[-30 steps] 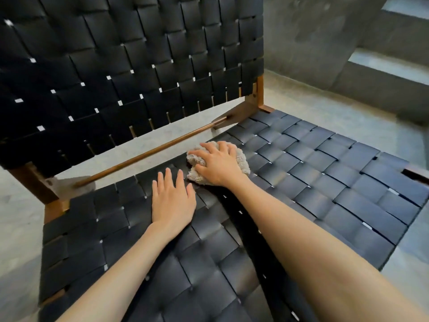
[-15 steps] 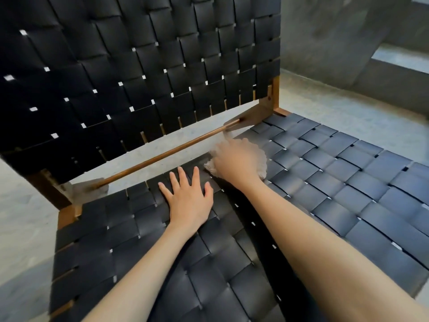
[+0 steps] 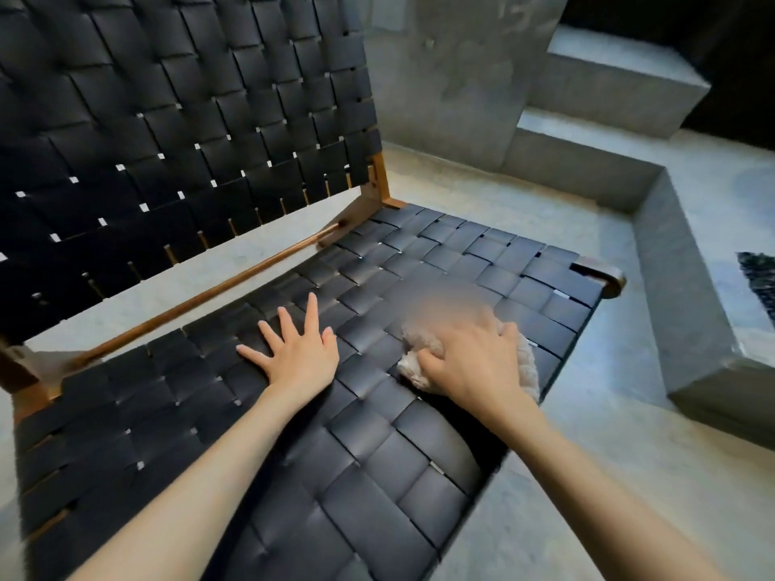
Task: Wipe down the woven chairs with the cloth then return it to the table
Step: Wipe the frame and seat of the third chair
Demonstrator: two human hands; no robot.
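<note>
A person is wiping the black woven seat (image 3: pixel 461 253) of a wood-framed chair. The right hand (image 3: pixel 469 362) is bunching a pale cloth (image 3: pixel 413 364) under curled fingers and pressing it onto the straps. The left hand (image 3: pixel 300 354) is lying flat just beside it, fingers spread, bracing on the weave. The right hand's fingertips are blurring, so how far they are reaching over the cloth cannot be told. The cloth is sitting right by the seat's outer edge, the one away from the backrest (image 3: pixel 188 119). A stroke carried too far that way is likely to run off the straps and drop the cloth onto the concrete floor (image 3: pixel 587 454), where it would be picking up grit. Its loose pile could also be catching in the small gaps where the straps cross, tugging it out of the grip. The bracing hand is bearing on flexible straps, which may be sagging and unsettling the wipe. No bench for the cloth's return is showing in the frame.
</note>
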